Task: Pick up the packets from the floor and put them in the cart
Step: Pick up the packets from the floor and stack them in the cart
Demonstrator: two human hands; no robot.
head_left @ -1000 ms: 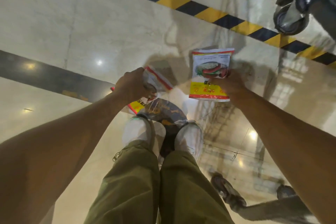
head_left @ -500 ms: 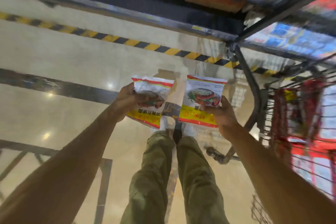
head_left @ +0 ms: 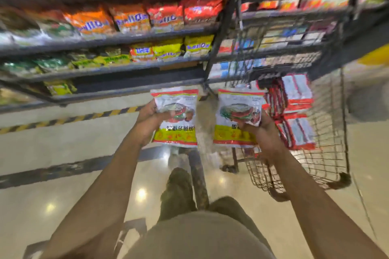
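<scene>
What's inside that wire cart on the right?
Red-and-white packets sit stacked inside the cart. The right hand and the packet it holds cover part of it, so anything there is hidden.

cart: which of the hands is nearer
Right. The right hand, gripping the right packet, is beside the cart; the left hand, gripping the left packet, is farther left over the floor.

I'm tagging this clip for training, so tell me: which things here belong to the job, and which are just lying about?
Job:
left packet, held by left hand
right packet, held by right hand
cart, holding stacked packets

Lying about:
shelves
shelf goods
striped tape on the floor
</scene>
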